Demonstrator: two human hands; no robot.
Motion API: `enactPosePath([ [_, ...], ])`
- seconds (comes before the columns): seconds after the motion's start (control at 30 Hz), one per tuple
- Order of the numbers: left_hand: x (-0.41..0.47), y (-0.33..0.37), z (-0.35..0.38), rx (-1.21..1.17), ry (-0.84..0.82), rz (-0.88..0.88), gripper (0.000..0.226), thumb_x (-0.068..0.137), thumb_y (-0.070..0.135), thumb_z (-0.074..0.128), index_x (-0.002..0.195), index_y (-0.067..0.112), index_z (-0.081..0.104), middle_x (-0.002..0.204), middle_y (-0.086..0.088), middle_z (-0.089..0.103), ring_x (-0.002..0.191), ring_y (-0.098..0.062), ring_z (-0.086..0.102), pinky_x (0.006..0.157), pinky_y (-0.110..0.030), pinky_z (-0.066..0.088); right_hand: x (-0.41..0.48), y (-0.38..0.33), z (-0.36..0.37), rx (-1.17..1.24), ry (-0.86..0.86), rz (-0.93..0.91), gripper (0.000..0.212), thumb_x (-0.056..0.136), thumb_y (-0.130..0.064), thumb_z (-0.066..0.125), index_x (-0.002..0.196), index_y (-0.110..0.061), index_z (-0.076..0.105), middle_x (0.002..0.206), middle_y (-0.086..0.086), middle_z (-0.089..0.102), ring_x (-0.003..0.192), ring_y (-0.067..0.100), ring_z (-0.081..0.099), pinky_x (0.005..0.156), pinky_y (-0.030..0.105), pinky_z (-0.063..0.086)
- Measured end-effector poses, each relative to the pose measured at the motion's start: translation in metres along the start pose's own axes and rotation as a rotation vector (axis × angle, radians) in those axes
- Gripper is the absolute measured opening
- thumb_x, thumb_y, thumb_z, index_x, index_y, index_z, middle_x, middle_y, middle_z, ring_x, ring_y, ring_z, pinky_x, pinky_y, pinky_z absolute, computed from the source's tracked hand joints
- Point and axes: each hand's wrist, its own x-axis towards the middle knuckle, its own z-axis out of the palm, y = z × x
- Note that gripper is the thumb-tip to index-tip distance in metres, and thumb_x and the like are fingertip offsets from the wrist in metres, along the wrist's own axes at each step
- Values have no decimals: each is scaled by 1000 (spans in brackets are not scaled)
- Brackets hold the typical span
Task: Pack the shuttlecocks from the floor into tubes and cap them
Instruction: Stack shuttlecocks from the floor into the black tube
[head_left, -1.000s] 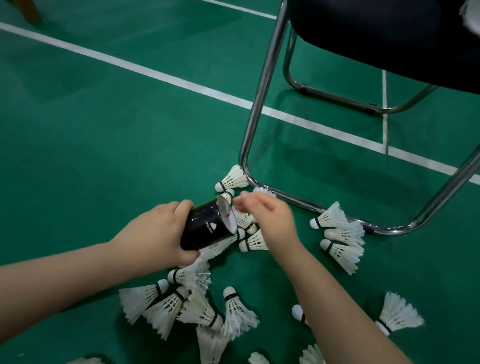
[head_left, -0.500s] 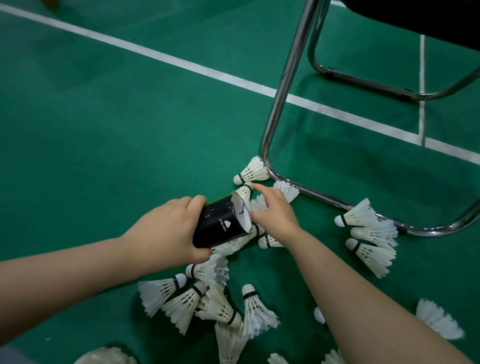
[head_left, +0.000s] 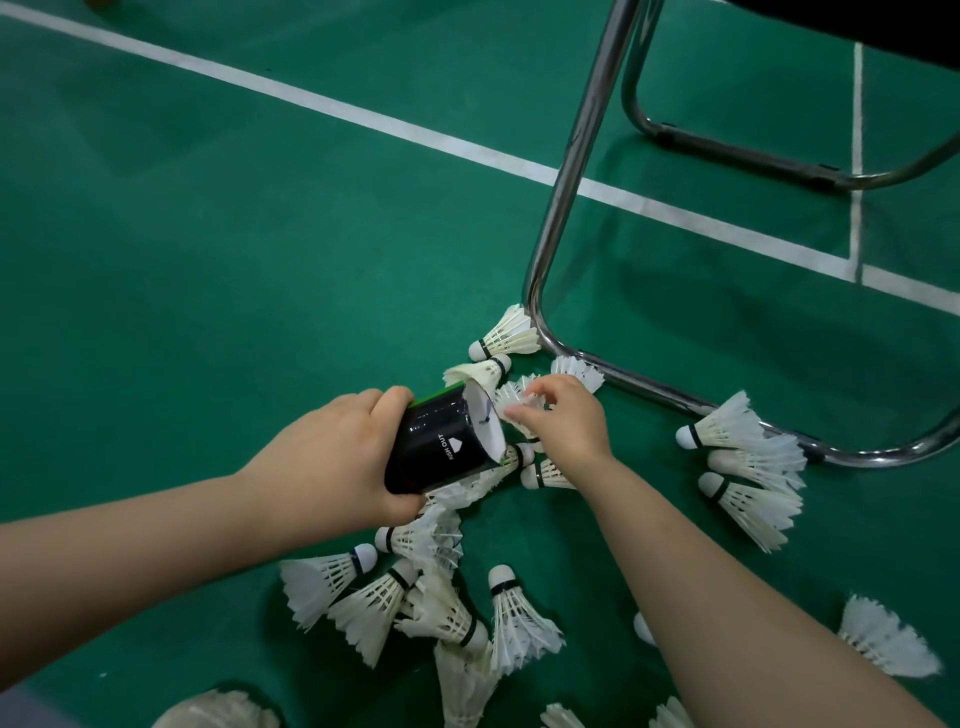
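Note:
My left hand (head_left: 332, 457) grips a black shuttlecock tube (head_left: 441, 441) low over the green floor, its open white mouth turned to the right. My right hand (head_left: 563, 415) pinches a white feathered shuttlecock (head_left: 511, 402) just beside that mouth. Several more white shuttlecocks lie on the floor: one group below the tube (head_left: 431, 603), one shuttlecock against the chair leg (head_left: 506, 335), and a group to the right (head_left: 748, 473). How full the tube is cannot be seen.
A chrome tubular chair frame (head_left: 566, 197) stands right behind the hands, its base bar running along the floor to the right. White court lines (head_left: 363, 117) cross the green floor (head_left: 208, 260). Another shuttlecock (head_left: 883, 639) lies at the lower right.
My right hand reached into the pile by the chair leg and now holds a shuttlecock at the tube's mouth. The view has shifted left, so the chair sits further right.

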Motion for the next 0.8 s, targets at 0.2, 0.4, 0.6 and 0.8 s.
enactPosePath([
  [0.2, 1, 5, 0, 8, -3, -11, 56, 67, 54, 63, 109, 24, 40, 93, 7, 51, 82, -11, 49, 69, -24, 44, -22, -25, -35, 735, 129, 110, 15, 81, -17, 70, 73, -19, 57, 81, -5, 64, 81, 12, 59, 80, 27, 48],
  [0.4, 2, 16, -6, -11, -8, -41, 56, 66, 50, 65, 109, 22, 40, 91, 6, 51, 78, -12, 50, 64, -25, 44, -58, -54, -56, 1232, -14, 40, 15, 73, -18, 63, 75, -12, 50, 79, 0, 64, 76, 12, 62, 84, 29, 52],
  [0.6, -4, 25, -9, -51, -5, -43, 55, 67, 50, 65, 108, 23, 40, 88, 7, 51, 74, -9, 51, 62, -24, 45, -88, -51, -47, 1000, -89, -54, 21, 69, -29, 68, 77, -12, 58, 96, 5, 66, 92, 18, 62, 93, 36, 48],
  [0.8, -7, 29, -10, -62, 0, -49, 56, 67, 51, 65, 109, 22, 40, 91, 6, 52, 77, -11, 52, 66, -27, 48, -100, -47, -51, 903, -38, -82, 26, 76, -50, 48, 74, -32, 66, 118, -15, 59, 121, 4, 48, 104, 37, 37],
])
